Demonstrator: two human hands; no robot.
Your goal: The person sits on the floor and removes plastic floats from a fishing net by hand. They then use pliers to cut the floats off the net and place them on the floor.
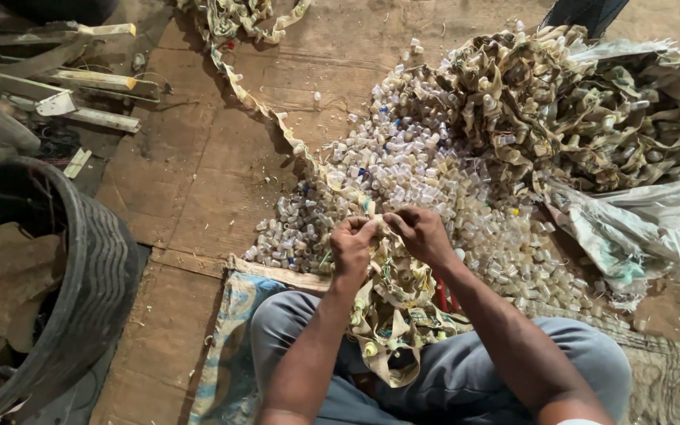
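Left hand (352, 240) and right hand (419, 232) pinch one limp fabric strip (391, 291) over my lap, above the floor mat's far edge. I judge it light, floppy; grip beside a capsule. Loose capsule pile (426, 173) beyond.

Two hands: left hand (352, 245), right hand (421, 234). One tyre (92, 283). Small clear caps (403, 169): too many to count.

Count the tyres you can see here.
1. A black tyre stands at the left edge, beside the seated person's left hand side; others could be hidden beyond the frame.
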